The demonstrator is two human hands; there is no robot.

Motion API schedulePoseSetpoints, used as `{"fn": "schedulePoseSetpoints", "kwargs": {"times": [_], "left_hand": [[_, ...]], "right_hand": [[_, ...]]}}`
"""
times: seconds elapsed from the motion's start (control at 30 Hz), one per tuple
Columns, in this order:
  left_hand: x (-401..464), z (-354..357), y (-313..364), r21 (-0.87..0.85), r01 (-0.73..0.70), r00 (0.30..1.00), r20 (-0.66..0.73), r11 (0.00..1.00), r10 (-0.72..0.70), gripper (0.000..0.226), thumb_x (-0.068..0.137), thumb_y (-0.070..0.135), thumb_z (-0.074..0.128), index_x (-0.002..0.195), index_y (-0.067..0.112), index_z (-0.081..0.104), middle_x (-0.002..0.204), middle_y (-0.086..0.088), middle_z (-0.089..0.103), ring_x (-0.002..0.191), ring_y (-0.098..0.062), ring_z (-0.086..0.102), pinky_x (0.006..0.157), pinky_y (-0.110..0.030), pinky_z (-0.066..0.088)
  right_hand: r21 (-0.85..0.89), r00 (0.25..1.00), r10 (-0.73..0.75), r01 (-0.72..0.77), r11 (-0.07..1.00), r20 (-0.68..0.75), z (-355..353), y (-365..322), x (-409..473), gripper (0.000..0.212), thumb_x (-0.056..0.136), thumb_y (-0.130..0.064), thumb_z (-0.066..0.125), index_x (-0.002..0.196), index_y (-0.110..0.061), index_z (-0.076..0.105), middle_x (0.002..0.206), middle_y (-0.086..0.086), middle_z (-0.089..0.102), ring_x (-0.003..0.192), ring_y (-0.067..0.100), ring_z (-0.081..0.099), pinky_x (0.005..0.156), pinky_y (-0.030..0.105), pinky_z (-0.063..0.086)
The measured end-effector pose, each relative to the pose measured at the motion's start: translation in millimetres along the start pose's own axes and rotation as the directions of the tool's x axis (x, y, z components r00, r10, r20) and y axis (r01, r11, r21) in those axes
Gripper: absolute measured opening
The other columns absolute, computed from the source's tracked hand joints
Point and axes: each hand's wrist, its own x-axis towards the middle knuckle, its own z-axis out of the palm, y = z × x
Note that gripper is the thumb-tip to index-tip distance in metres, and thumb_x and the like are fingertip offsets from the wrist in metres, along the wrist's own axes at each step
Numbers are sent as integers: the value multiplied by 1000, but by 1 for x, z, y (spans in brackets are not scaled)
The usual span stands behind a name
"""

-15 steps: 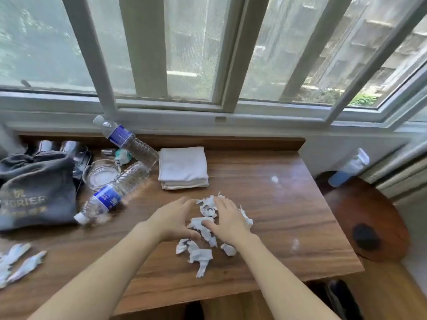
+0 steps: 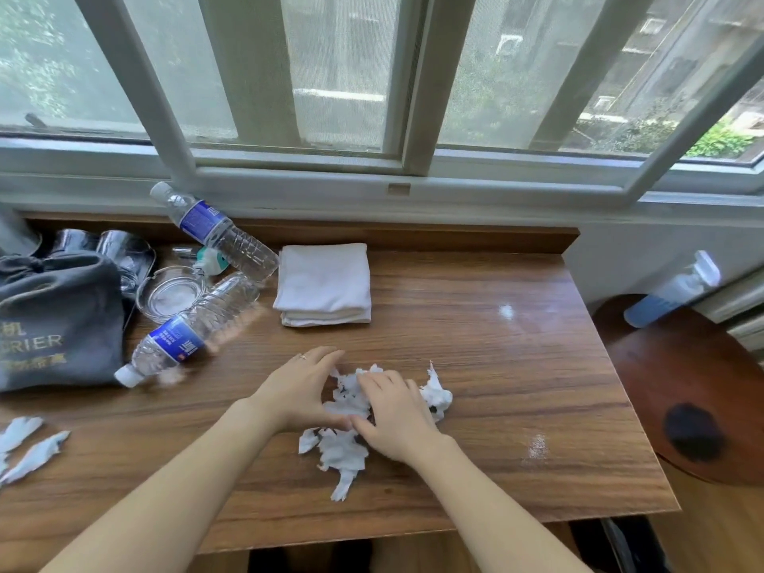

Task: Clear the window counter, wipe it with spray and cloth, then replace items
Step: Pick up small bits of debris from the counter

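Both hands around torn tissue scraps

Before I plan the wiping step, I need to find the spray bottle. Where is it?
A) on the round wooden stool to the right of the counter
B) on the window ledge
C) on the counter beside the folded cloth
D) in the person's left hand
A: the spray bottle is on the round stool, off the counter and apart from the folded cloth.
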Motion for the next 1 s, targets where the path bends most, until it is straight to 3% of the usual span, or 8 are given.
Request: {"fn": "schedulePoseSetpoints", "kwargs": {"times": [0.13, 0.27, 0.4, 0.5, 0.6, 0.77, 0.9, 1.0], "left_hand": [[-7, 10, 1, -2, -55, 998, -18, 998, 55, 129, 57, 81, 68, 156, 20, 12, 163, 4, 12, 149, -15, 13, 121, -33, 13], [-18, 32, -9, 60, -139, 990, 18, 988, 138, 145, 47, 91, 63, 157, 22, -3, 164, 4, -7, 151, -15, -6, 121, -36, -4], [-25, 50, -13, 200, -175, 984, 13, 964, 176, 146, 50, 90, 58, 153, 19, -18, 156, 6, -24, 148, -13, -19, 120, -38, -11], [-18, 55, -12, 232, -157, 987, -1, 960, 162, 141, 57, 95, 48, 149, 15, -23, 159, -1, -21, 147, -19, -21, 118, -38, -13], [-8, 58, -10, 240, -146, 988, -14, 960, 154, 133, 62, 98, 30, 153, 12, -14, 164, -4, -9, 146, -20, -21, 119, -39, -11], [4, 56, -2, 196, -151, 986, -46, 969, 163, 114, 76, 85, 42, 157, 16, 2, 164, 2, -5, 151, -22, -10, 117, -36, -11], [-6, 55, -23, 181, -204, 958, -165, 962, 234, 117, 73, 93, 34, 157, 14, 13, 163, 0, 5, 151, -22, -2, 121, -38, -2], [-11, 58, -34, 246, -195, 968, -109, 950, 227, 106, 80, 89, 25, 155, 14, 24, 161, -2, 18, 149, -27, 15, 116, -40, 7]], "right_hand": [[131, 981, 85, -62, 989, -174, -10, 21, -28, 72, 97, -57, 50, 155, -19, 32, 159, -5, 31, 149, 14, 20, 122, 39, 21], [81, 958, 272, -265, 961, -90, -10, 48, -51, 97, 90, -71, 47, 161, -21, 2, 167, -5, -4, 153, 14, -13, 123, 34, 1], [7, 978, 209, -209, 978, 15, 8, 41, -55, 113, 78, -84, 37, 159, -19, -9, 161, -5, -25, 151, 16, -23, 126, 39, -4], [-27, 991, 134, -133, 991, 21, 25, 26, -49, 116, 76, -85, 30, 157, -14, -15, 158, 2, -34, 148, 17, -30, 123, 36, -12], [0, 998, 60, -60, 998, 22, 36, 10, -38, 118, 79, -88, 28, 155, -10, -18, 156, 1, -36, 147, 17, -33, 120, 34, -16], [67, 1000, 9, -7, 998, -21, 39, 5, -30, 124, 76, -78, 55, 156, -16, -17, 162, -1, -27, 146, 11, -35, 123, 32, -14], [43, 998, 19, -16, 999, -66, 46, 19, -37, 134, 68, -87, 50, 144, -28, -43, 163, 1, -29, 148, 19, -32, 122, 36, -16], [21, 997, 22, -21, 1000, -71, 55, 23, -35, 135, 66, -90, 47, 143, -27, -45, 164, 5, -25, 149, 22, -30, 121, 41, -12]]}}
